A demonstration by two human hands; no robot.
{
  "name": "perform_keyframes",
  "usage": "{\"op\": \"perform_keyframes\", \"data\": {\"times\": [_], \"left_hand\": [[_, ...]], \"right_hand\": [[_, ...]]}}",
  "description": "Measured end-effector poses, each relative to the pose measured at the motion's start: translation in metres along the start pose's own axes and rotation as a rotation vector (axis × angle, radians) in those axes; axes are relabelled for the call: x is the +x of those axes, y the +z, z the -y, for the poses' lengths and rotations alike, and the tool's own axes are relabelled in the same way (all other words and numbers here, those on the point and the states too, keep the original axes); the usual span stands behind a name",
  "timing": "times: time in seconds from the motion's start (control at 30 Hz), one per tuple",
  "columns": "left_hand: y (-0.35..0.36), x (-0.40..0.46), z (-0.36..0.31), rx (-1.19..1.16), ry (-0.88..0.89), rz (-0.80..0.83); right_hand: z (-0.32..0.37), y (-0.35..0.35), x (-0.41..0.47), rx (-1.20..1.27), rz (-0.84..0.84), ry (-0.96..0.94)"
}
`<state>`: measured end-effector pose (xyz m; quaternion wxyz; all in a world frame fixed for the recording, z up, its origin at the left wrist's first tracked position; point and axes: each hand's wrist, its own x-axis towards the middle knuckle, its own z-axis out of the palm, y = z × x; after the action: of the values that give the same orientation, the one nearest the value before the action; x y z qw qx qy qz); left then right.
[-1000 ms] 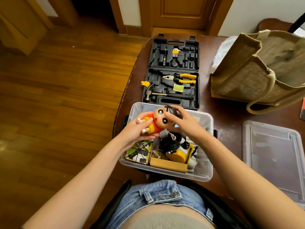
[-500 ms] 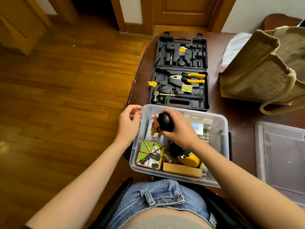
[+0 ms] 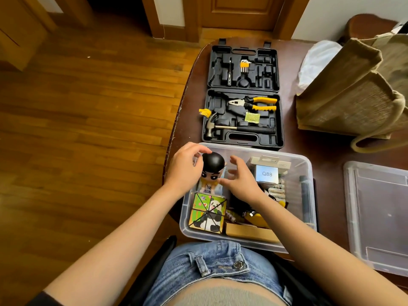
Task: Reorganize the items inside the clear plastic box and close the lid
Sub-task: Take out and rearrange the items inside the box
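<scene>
The clear plastic box [image 3: 308, 195] sits open at the table's near edge. A doll [image 3: 213, 161] with a round black head stands upright in its far-left corner. My left hand [image 3: 186, 171] is at that corner, its curled fingers and thumb against the left side of the doll's head. Just right of the doll, my right hand [image 3: 241, 181] hovers with fingers spread and holds nothing. Inside the box there are also a panda picture cube [image 3: 207, 213], a white Q88 package [image 3: 267, 173], a flat cardboard box [image 3: 247, 230] and several small items, partly hidden by my right arm. The clear lid [image 3: 377, 217] lies on the table to the right.
An open black tool case [image 3: 242, 138] with a hammer and pliers lies just beyond the box. A jute bag [image 3: 348, 102] stands at the far right. The dark table's curved edge [image 3: 176, 120] runs left of the box, with wooden floor beyond.
The doll went from my two hands down into the box's far-left corner. My right hand has let go of its head and opened. My left hand moved from the box rim to the doll.
</scene>
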<state>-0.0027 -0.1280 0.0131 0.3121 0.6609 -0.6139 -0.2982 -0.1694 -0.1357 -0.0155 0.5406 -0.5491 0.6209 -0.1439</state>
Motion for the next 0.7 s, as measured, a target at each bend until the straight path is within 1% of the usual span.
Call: {"op": "perform_keyframes", "data": {"times": [0.1, 0.17, 0.27, 0.33, 0.4, 0.5, 0.57, 0.63, 0.7], "left_hand": [[0.004, 0.008, -0.004, 0.129, 0.058, 0.119], [0.006, 0.012, -0.006, 0.206, 0.068, 0.152], [0.008, 0.018, -0.007, 0.268, 0.048, 0.167], [0.009, 0.019, -0.006, 0.291, 0.029, 0.185], [0.010, 0.019, -0.005, 0.295, 0.016, 0.206], [0.012, 0.019, -0.004, 0.292, 0.020, 0.219], [0.015, 0.018, -0.006, 0.242, 0.037, 0.184], [0.019, 0.014, -0.012, 0.161, 0.063, 0.159], [0.025, 0.008, -0.019, 0.078, 0.061, 0.212]], "right_hand": [[0.003, 0.001, 0.000, 0.040, 0.042, 0.137], [0.010, 0.003, 0.004, 0.077, 0.075, 0.187], [0.019, 0.004, 0.006, 0.044, 0.132, 0.222], [0.022, 0.000, 0.004, 0.028, 0.173, 0.212], [0.024, -0.009, -0.001, 0.076, 0.202, 0.211], [0.025, -0.034, -0.006, 0.120, 0.141, 0.156], [0.021, -0.056, -0.013, 0.136, 0.102, 0.120], [0.011, -0.077, -0.021, 0.107, 0.075, 0.150], [-0.003, -0.093, -0.031, 0.038, 0.070, 0.196]]}}
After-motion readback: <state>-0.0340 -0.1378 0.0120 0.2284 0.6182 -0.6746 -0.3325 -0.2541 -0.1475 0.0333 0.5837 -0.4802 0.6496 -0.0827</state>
